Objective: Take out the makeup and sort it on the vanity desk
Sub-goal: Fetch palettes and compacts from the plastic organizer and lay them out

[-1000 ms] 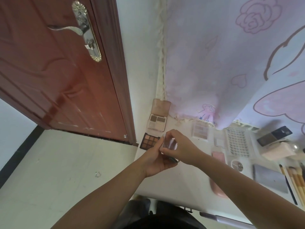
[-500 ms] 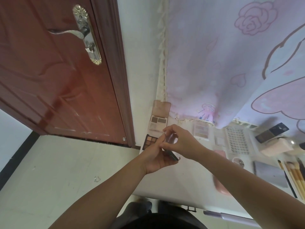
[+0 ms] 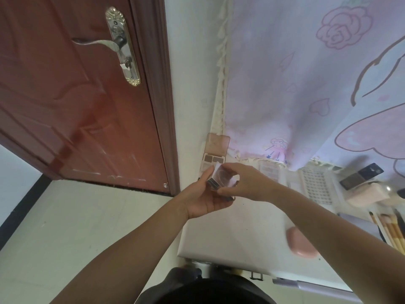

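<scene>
Left hand (image 3: 205, 199) and right hand (image 3: 245, 183) grip on clear compact (image 3: 221, 179), above desk's (image 3: 230, 233) left edge.

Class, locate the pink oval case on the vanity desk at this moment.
In the head view, the pink oval case lies near the front edge of the vanity desk, at lower right, just under the right forearm and left of the makeup brushes.
</scene>
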### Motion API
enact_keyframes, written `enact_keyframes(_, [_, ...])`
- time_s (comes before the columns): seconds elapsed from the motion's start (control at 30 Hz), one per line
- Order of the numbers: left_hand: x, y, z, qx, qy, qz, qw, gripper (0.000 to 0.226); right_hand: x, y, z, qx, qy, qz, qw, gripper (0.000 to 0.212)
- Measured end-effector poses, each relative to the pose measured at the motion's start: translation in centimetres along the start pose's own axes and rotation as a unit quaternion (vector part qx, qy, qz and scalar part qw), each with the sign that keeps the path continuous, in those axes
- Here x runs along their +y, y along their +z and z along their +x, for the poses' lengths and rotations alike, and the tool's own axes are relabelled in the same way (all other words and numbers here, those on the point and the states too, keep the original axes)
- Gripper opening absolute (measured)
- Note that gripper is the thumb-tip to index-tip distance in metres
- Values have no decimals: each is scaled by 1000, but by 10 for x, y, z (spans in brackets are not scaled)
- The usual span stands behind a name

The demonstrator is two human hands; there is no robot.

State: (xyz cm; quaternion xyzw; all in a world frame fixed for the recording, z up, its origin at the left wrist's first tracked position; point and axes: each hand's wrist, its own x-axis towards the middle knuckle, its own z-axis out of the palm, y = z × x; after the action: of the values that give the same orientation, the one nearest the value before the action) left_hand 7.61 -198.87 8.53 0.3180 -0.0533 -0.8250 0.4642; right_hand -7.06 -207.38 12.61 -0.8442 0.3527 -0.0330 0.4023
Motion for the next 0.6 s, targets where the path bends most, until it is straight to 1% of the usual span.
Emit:
enact_keyframes(0.07, [2, -1, -2, -11, -3, 0, 1000, 50, 0, -3, -3, 7, -3, 41, 999, 36])
enact_keyframes(0.13, [4, -1, -3, -20, -7, -1, 1000, 50, -2, -10, -4, -6, -3, 63, 998, 35])
enact_keyframes(0.23, [5, -1, -2, -26, -29, -11, 999, 56, -3, -25, -2, -84, 16, 61, 994, 27])
enact_keyframes(0.3, [4, -4, -4, -33, -43, -16, 998, 64, -2, -32, -2, -140, 40, 129, 981, 21])
enact_keyframes(0.33, [3, -8, -6, -37, -50, -16, 998, 66, -1, -32, -3, -150, 55, 184, 970, 19])
enact_keyframes(0.4, [-2, -24, -11, -33, -60, -3, 998, 68, 6, -26, -2, -121, 82, 265, 953, 19])
enact_keyframes(0.47, [-12, -43, -19, -13, -63, 12, 998, 65, 11, -14, 1, -70, 110, 287, 949, 22])
enact_keyframes(0.53, [-23, -57, -27, 26, -53, 19, 998, 58, 16, 3, 7, -35, 124, 232, 964, 24])
enact_keyframes(0.6, [-35, -66, -32, 85, -25, 11, 996, 46, 19, 20, 13, -31, 121, 141, 982, 23])
